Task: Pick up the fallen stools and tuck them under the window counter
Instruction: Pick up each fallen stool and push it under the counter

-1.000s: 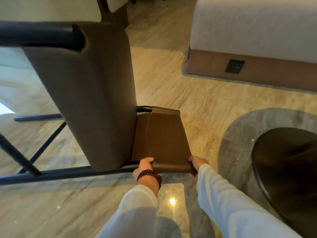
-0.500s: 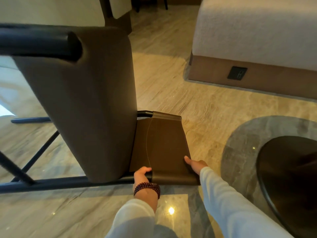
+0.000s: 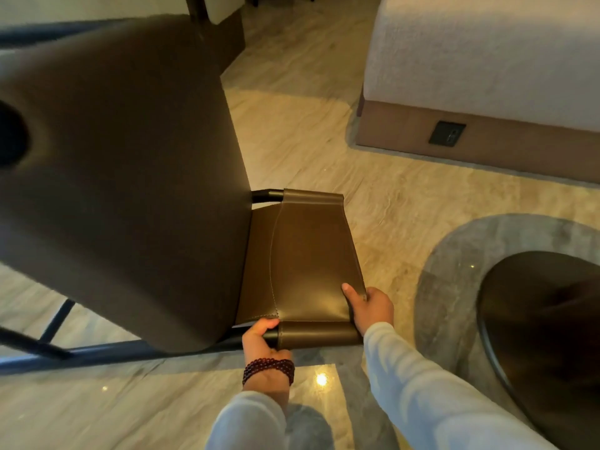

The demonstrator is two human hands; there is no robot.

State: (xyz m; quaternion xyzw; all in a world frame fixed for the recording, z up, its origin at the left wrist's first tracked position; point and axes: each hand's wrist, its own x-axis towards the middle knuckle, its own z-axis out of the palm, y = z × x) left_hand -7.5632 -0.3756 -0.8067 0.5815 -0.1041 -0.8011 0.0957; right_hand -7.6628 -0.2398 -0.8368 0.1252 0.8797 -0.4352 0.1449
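Stool (image 3: 136,177) now tipping up off the floor, seat looming nearer than a second ago. Left hand (image 3: 264,344) is gripping the frame bar beside the leather backrest (image 3: 308,258); right hand (image 3: 368,306), previously under its edge, is clamping its side, thumb on top. Lift apparently underway; counter unseen.

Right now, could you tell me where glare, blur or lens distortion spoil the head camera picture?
Head view: a bright lamp reflection glares off the glossy floor between the sleeves; the near stool seat is soft and bulges from wide-angle distortion; the dark round table at right is blurred; the leather backrest stays sharp.
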